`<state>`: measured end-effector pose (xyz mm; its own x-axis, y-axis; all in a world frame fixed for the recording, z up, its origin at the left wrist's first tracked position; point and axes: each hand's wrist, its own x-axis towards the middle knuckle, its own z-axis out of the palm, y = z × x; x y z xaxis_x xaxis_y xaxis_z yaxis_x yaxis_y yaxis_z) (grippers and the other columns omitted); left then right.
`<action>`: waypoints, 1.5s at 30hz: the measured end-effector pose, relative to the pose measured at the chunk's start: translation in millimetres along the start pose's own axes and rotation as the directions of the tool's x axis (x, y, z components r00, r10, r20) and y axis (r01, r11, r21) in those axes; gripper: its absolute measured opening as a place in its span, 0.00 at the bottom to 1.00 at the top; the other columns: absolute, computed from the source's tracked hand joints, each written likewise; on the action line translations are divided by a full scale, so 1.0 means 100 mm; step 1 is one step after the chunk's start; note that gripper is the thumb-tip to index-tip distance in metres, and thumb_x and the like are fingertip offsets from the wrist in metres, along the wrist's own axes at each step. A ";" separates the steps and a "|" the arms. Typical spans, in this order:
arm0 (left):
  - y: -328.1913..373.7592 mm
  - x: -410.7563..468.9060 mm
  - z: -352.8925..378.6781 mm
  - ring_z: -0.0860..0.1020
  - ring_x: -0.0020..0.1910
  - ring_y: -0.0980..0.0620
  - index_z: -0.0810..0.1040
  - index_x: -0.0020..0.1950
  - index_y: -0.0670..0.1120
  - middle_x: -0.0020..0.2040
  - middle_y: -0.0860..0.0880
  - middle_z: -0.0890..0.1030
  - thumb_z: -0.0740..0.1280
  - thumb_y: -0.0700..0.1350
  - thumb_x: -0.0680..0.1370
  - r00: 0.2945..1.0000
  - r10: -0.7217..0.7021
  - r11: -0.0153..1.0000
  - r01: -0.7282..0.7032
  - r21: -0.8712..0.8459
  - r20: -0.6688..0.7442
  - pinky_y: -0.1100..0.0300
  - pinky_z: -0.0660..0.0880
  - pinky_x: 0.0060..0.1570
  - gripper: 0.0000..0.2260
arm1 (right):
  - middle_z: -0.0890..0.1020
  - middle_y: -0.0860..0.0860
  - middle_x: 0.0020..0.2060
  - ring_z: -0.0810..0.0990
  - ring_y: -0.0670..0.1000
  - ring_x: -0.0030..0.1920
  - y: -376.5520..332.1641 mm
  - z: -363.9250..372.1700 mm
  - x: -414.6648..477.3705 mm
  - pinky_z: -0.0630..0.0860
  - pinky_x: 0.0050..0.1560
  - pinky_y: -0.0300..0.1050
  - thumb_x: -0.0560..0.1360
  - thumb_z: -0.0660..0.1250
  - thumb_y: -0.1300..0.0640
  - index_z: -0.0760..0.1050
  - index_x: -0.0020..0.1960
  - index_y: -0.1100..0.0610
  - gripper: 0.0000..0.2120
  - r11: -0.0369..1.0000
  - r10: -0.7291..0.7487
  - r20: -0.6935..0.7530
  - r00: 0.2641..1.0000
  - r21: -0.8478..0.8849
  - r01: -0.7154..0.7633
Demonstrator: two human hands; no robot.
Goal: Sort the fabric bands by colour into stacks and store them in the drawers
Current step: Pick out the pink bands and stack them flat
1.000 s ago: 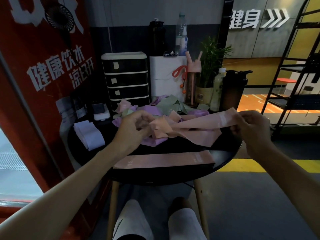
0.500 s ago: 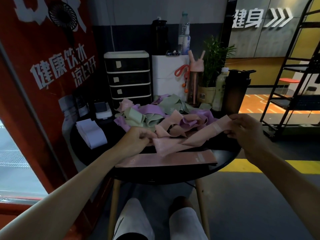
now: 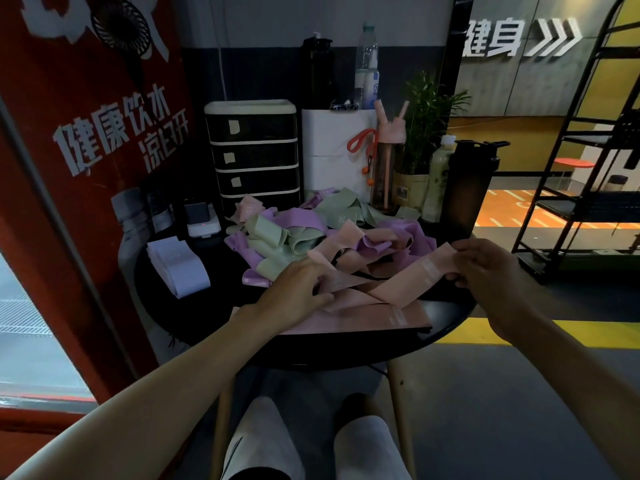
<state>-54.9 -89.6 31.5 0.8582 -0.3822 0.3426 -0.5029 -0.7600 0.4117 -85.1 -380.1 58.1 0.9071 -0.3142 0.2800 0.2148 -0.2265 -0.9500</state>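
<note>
**Sorting at the round surface, seen from my head.** My left hand (image 3: 298, 289) and right hand (image 3: 485, 268) together hold one pink band (image 3: 408, 282). It is out in front of the drawer unit (image 3: 252, 157), towards me and a little to its right.

- **Left hand:** the fingers are curled over the band's near-left end and grip it low, close to the black surface (image 3: 214, 313).
- **Right hand:** thumb and fingers pinch the opposite end, which is raised, so the band slopes up from left to right. A pale label patch shows just beside my right fingers.
- **Pink stack** (image 3: 374, 318): flattened bands lying straight, directly under the held band and farther from the drawer unit, near the surface's front edge. The lower end of the held band is at or just above the stack; I cannot tell whether they touch.
- **Loose heap** (image 3: 304, 233): green, lilac and pink bands tangled together, immediately in front of the drawer unit and reaching its lowest drawer.
- **White stack** (image 3: 176, 268): folded bands, in front of the drawer unit and to its left.
- **Drawer unit:** four dark drawers, all closed; the upper three show a small pale tag.
- **To the right of the drawer unit, in order:** a white box (image 3: 336, 150), a pink bottle (image 3: 388, 168), a potted plant (image 3: 426, 116) and a dark bottle (image 3: 467, 188).
</note>
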 end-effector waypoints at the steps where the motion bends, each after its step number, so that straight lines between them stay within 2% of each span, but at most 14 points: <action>1: 0.00 0.02 0.00 0.74 0.41 0.52 0.75 0.38 0.49 0.40 0.50 0.77 0.73 0.42 0.74 1.000 0.000 0.999 0.000 0.032 0.014 0.64 0.69 0.39 0.08 | 0.81 0.54 0.43 0.79 0.51 0.39 0.00 -0.01 -0.01 0.76 0.42 0.44 0.79 0.61 0.68 0.76 0.54 0.59 0.08 1.000 -0.003 0.007 1.000 -0.002 0.003; 3: 0.00 0.05 0.01 0.77 0.41 0.50 0.81 0.41 0.42 0.40 0.48 0.81 0.70 0.40 0.76 1.000 -0.001 1.000 0.001 0.022 -0.005 0.58 0.73 0.41 0.04 | 0.81 0.55 0.44 0.79 0.51 0.39 0.01 -0.03 -0.02 0.76 0.41 0.44 0.79 0.61 0.68 0.76 0.54 0.59 0.08 1.000 -0.016 0.011 1.000 -0.012 0.016; 5: -0.01 0.08 -0.01 0.79 0.41 0.56 0.85 0.44 0.44 0.41 0.52 0.83 0.67 0.38 0.78 0.996 -0.041 0.994 0.032 -0.101 -0.083 0.65 0.74 0.42 0.07 | 0.81 0.55 0.44 0.79 0.51 0.39 0.01 -0.06 -0.01 0.76 0.41 0.44 0.79 0.61 0.68 0.76 0.56 0.59 0.09 0.999 -0.029 0.003 1.000 -0.029 0.029; 7: 0.00 0.11 -0.08 0.80 0.37 0.57 0.84 0.41 0.47 0.37 0.50 0.83 0.66 0.38 0.79 0.970 -0.198 0.944 0.150 -0.293 -0.139 0.65 0.77 0.41 0.10 | 0.80 0.55 0.46 0.79 0.51 0.41 0.02 -0.11 0.00 0.76 0.43 0.44 0.80 0.60 0.68 0.76 0.59 0.59 0.11 0.998 -0.038 -0.001 0.999 -0.042 0.037; 10: 0.00 0.18 -0.24 0.84 0.45 0.38 0.82 0.46 0.36 0.45 0.34 0.83 0.64 0.37 0.80 0.867 -0.496 0.655 0.342 -0.674 -0.042 0.41 0.82 0.46 0.08 | 0.79 0.56 0.53 0.79 0.54 0.49 0.04 -0.18 0.04 0.78 0.50 0.51 0.81 0.59 0.67 0.75 0.65 0.59 0.15 0.998 -0.044 -0.018 0.999 -0.055 0.043; 14: 0.07 0.17 -0.48 0.84 0.39 0.45 0.80 0.50 0.37 0.44 0.39 0.84 0.64 0.36 0.81 0.811 -0.557 0.224 0.356 -0.907 0.180 0.53 0.83 0.37 0.05 | 0.81 0.57 0.55 0.80 0.55 0.56 0.03 -0.19 0.08 0.78 0.59 0.56 0.80 0.62 0.65 0.76 0.63 0.59 0.13 0.999 -0.039 -0.037 0.999 -0.011 0.038; 17: 0.03 0.15 -0.52 0.83 0.34 0.50 0.78 0.49 0.40 0.40 0.43 0.83 0.65 0.37 0.81 0.782 -0.572 0.090 0.361 -0.928 0.249 0.54 0.83 0.35 0.03 | 0.81 0.58 0.55 0.80 0.56 0.57 0.01 -0.16 0.09 0.77 0.59 0.56 0.79 0.63 0.65 0.76 0.62 0.60 0.12 0.999 -0.030 -0.056 0.998 0.016 0.031; 22: -0.01 0.06 -0.49 0.78 0.28 0.54 0.76 0.48 0.41 0.33 0.46 0.77 0.67 0.35 0.79 0.806 -0.541 0.145 0.373 -0.917 0.242 0.57 0.80 0.31 0.02 | 0.79 0.58 0.54 0.79 0.53 0.52 0.03 -0.11 0.05 0.77 0.52 0.48 0.79 0.62 0.68 0.76 0.61 0.60 0.12 1.000 0.020 -0.027 0.999 0.015 -0.019; 26: -0.11 -0.06 -0.39 0.79 0.43 0.49 0.73 0.58 0.52 0.46 0.43 0.79 0.77 0.39 0.67 0.864 -0.475 0.579 0.452 -0.679 0.170 0.50 0.79 0.50 0.23 | 0.80 0.57 0.51 0.78 0.49 0.46 0.12 -0.07 -0.01 0.73 0.42 0.40 0.78 0.62 0.70 0.76 0.60 0.62 0.12 0.997 0.034 -0.007 0.999 -0.065 -0.034; 29: -0.11 -0.09 -0.40 0.77 0.45 0.48 0.70 0.59 0.54 0.54 0.42 0.78 0.77 0.42 0.66 0.891 -0.424 0.716 0.439 -0.543 0.162 0.48 0.78 0.54 0.26 | 0.80 0.56 0.50 0.78 0.53 0.51 0.13 -0.06 -0.01 0.73 0.43 0.41 0.78 0.62 0.70 0.76 0.60 0.62 0.13 0.997 0.038 -0.026 0.999 -0.071 -0.040; 33: -0.13 -0.09 -0.48 0.78 0.47 0.50 0.73 0.56 0.51 0.55 0.45 0.77 0.78 0.43 0.71 0.929 -0.309 0.794 0.371 -0.481 0.206 0.55 0.77 0.50 0.20 | 0.78 0.50 0.43 0.76 0.48 0.44 0.08 -0.12 -0.02 0.71 0.37 0.42 0.79 0.61 0.68 0.76 0.59 0.59 0.11 0.997 0.069 -0.008 0.998 -0.045 -0.069; 38: -0.18 -0.11 -0.55 0.76 0.46 0.52 0.77 0.55 0.47 0.51 0.46 0.77 0.76 0.39 0.72 0.944 -0.258 0.799 0.329 -0.503 0.208 0.60 0.74 0.50 0.15 | 0.80 0.56 0.51 0.78 0.55 0.52 0.10 -0.14 0.00 0.77 0.48 0.48 0.80 0.62 0.65 0.79 0.56 0.58 0.09 0.991 0.111 0.047 0.993 -0.073 -0.107; 40: -0.21 -0.11 -0.57 0.77 0.48 0.51 0.78 0.55 0.46 0.53 0.44 0.79 0.75 0.39 0.73 0.951 -0.250 0.797 0.308 -0.520 0.180 0.59 0.74 0.51 0.13 | 0.81 0.57 0.51 0.79 0.56 0.53 0.08 -0.14 -0.03 0.77 0.54 0.54 0.79 0.63 0.63 0.80 0.56 0.57 0.09 0.990 0.131 0.108 0.985 -0.073 -0.124; 45: -0.20 -0.12 -0.60 0.80 0.47 0.51 0.80 0.56 0.48 0.55 0.41 0.81 0.74 0.45 0.76 0.952 -0.289 0.805 0.297 -0.514 0.099 0.51 0.79 0.54 0.11 | 0.82 0.53 0.44 0.80 0.52 0.47 0.02 -0.07 -0.09 0.77 0.49 0.48 0.77 0.67 0.63 0.78 0.57 0.56 0.10 0.991 0.073 0.183 0.980 -0.128 -0.049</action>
<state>-61.1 -37.8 70.0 0.9726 -0.1965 0.1240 -0.2025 -0.4550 0.8671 -95.1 -384.8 54.3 0.9712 -0.1555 0.1803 0.1217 -0.3264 -0.9373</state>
